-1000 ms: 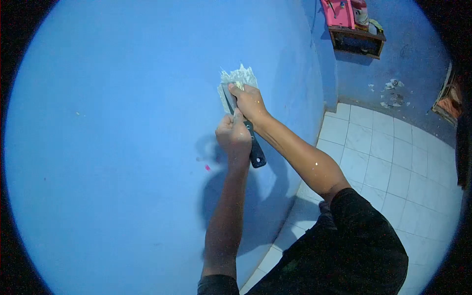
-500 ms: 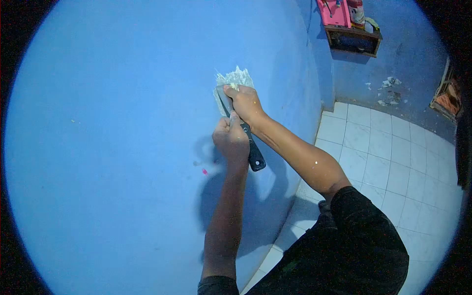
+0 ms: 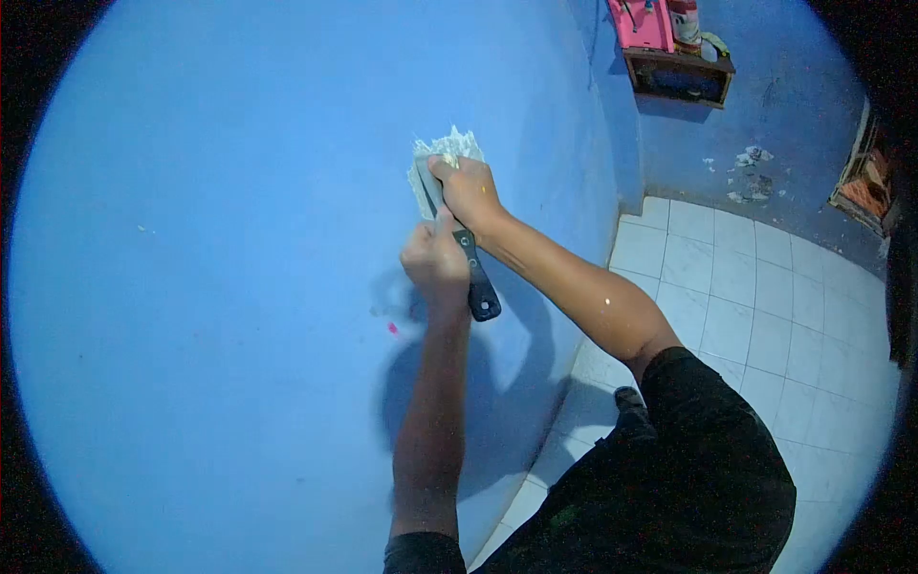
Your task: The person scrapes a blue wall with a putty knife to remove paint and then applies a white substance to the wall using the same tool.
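Note:
A putty knife (image 3: 484,298) with a black handle lies slanted against the blue wall (image 3: 239,287), its grey blade pointing up. My right hand (image 3: 469,194) is closed round the upper blade, thumb along its face. Lower down, my left hand (image 3: 436,266) is closed at the base of the blade beside the handle; motion blurs it slightly and its fingertips are partly hidden. Behind and above the blade shows a pale, jagged-edged patch (image 3: 461,143) on the wall. Small light bits cling near my right thumb.
White floor tiles (image 3: 736,287) run along the wall's foot on the right. A wooden wall shelf (image 3: 679,78) holds a pink object (image 3: 645,26) and other items. Peeled spots (image 3: 753,182) mark the far wall. A small pink mark (image 3: 392,328) sits below my left hand.
Both hands and the putty knife have shifted slightly up and left in view, as has the whole scene a little. The handle's end stands slightly higher. Both hands keep their hold.

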The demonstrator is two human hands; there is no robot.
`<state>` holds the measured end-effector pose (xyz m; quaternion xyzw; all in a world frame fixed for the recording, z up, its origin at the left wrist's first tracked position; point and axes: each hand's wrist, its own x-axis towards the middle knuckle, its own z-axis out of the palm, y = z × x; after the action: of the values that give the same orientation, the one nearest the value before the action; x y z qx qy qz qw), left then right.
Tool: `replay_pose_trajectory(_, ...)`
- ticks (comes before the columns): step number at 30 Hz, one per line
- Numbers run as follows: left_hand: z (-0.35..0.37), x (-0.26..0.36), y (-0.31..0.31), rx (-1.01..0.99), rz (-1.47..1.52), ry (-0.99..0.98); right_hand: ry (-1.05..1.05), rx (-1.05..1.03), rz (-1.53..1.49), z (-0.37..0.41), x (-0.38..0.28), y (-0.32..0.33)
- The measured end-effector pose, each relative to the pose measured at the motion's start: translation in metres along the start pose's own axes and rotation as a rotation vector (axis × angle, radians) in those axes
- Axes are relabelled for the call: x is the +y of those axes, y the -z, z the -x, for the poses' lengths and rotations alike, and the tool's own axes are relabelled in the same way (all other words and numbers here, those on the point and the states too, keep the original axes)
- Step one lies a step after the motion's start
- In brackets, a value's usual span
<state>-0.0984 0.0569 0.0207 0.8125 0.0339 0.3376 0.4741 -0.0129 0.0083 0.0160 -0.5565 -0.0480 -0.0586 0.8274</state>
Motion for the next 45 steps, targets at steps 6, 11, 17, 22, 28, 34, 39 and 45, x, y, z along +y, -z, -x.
replay_pose_trajectory(6, 0.003, -0.008, -0.004, 0.036, -0.194, -0.212, 0.03, -0.075, -0.042, 0.013, -0.007, 0.005)
replay_pose_trajectory(11, -0.002, -0.002, -0.006, 0.0, 0.312, 0.136, -0.049, -0.009, -0.053, 0.003, -0.002, 0.0)
replay_pose_trajectory(17, 0.003, -0.01, 0.009, 0.0, 0.002, -0.131, 0.056, 0.056, 0.085, 0.021, -0.013, -0.003)
replay_pose_trajectory(22, 0.003, -0.008, 0.01, -0.044, 0.08, -0.079, -0.08, 0.003, -0.138, 0.02, -0.013, -0.007)
replay_pose_trajectory(28, -0.021, -0.005, 0.012, -0.099, 0.074, -0.116, -0.091, 0.066, -0.187, 0.009, -0.021, -0.011)
replay_pose_trajectory(34, -0.019, -0.012, 0.013, -0.125, -0.008, -0.116, -0.067, 0.062, -0.124, 0.009, -0.012, -0.011)
replay_pose_trajectory(39, -0.016, -0.001, 0.005, -0.134, 0.302, 0.237, -0.111, 0.053, -0.208, 0.002, -0.016, -0.008)
replay_pose_trajectory(45, -0.008, 0.001, 0.009, -0.051, 0.185, 0.089, -0.085, 0.038, -0.168, 0.002, -0.014, -0.01)
